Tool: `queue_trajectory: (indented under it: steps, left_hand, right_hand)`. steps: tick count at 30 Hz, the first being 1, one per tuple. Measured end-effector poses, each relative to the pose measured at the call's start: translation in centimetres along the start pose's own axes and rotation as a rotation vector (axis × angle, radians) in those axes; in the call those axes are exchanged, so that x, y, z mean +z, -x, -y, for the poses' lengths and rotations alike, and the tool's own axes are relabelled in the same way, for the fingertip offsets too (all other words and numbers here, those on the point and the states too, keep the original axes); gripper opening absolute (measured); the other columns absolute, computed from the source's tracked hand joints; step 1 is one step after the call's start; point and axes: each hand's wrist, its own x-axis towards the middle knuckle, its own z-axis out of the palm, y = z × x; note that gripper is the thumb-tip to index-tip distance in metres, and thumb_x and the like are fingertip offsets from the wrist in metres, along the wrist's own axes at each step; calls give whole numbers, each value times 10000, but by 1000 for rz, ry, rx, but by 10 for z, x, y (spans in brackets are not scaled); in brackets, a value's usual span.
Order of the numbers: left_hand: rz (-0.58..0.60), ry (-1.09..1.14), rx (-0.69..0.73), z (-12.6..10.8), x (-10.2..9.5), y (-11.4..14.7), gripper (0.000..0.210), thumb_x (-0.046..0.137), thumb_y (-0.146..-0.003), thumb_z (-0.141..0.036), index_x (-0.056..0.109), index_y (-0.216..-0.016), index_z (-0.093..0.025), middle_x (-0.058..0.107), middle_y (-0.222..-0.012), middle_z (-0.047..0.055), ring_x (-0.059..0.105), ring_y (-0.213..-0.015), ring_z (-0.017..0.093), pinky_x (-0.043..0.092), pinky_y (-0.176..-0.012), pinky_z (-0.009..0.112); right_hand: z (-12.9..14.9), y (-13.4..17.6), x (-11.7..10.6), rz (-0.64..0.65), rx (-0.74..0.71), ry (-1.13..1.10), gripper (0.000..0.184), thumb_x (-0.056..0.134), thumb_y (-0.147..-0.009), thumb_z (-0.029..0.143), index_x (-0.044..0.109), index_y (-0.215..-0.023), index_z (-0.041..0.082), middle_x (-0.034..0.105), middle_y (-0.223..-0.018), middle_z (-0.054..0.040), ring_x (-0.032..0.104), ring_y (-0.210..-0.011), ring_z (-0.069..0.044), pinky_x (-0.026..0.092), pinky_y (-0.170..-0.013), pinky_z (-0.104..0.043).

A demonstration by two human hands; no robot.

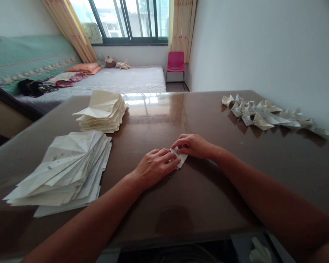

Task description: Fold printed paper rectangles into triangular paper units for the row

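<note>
A small folded piece of paper [182, 160] lies on the brown tabletop [164, 204] in front of me, partly covered by my fingers. From the left, my left hand [157, 164] rests over it with its fingers pressing the paper down. My right hand [193, 146] grips the paper's far edge, fingers bent and thumb against it. Between the two hands the paper looks creased; its exact shape is hidden.
Creased sheets form a near stack [71, 160] and a far stack [101, 111] on the left. Several folded paper pieces [263, 113] sit at the right by the wall. Beyond the table are a bed [142, 78] and a pink chair [176, 61].
</note>
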Motion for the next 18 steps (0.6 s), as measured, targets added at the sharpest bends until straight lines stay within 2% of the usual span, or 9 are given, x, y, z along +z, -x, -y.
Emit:
queue_trajectory:
  steps: [5, 8, 11, 15, 18]
  left_hand:
    - [44, -5, -15, 1, -2, 2, 242, 411, -958, -266, 584, -1127, -248, 662, -1054, 15, 577, -1002, 162, 476, -778, 274]
    - [32, 46, -75, 2, -1, 5, 241, 395, -961, -274, 612, -1062, -244, 666, -1015, 7, 577, -980, 154, 484, -772, 259]
    - [31, 93, -127, 3, -2, 6, 249, 392, -959, -288, 629, -1008, -229, 663, -975, 15, 579, -946, 150, 492, -762, 254]
    - [29, 131, -178, 2, -3, 6, 241, 409, -951, -287, 635, -983, -208, 650, -945, 31, 572, -906, 142, 493, -785, 253]
    - [25, 124, -189, 1, -4, 7, 232, 416, -948, -277, 634, -996, -215, 640, -938, 34, 560, -923, 148, 489, -788, 255]
  right_hand:
    - [8, 4, -13, 1, -52, -97, 204, 602, -849, 273, 695, -1011, 193, 610, -943, -44, 565, -700, -102, 430, -691, -230]
    - [16, 8, -22, 122, -87, -194, 230, 657, -802, 350, 686, -960, 185, 589, -889, -26, 552, -693, -99, 434, -641, -209]
    - [20, 9, -23, 176, -102, -137, 301, 731, -719, 368, 669, -955, 191, 580, -880, -14, 546, -731, -115, 422, -644, -211]
    - [14, 7, -16, 149, -102, -52, 174, 656, -748, 197, 665, -922, 189, 549, -838, -3, 518, -689, -101, 400, -651, -215]
    - [6, 6, -13, 131, -117, -90, 233, 572, -738, 75, 664, -922, 183, 540, -867, -5, 501, -663, -81, 396, -651, -202]
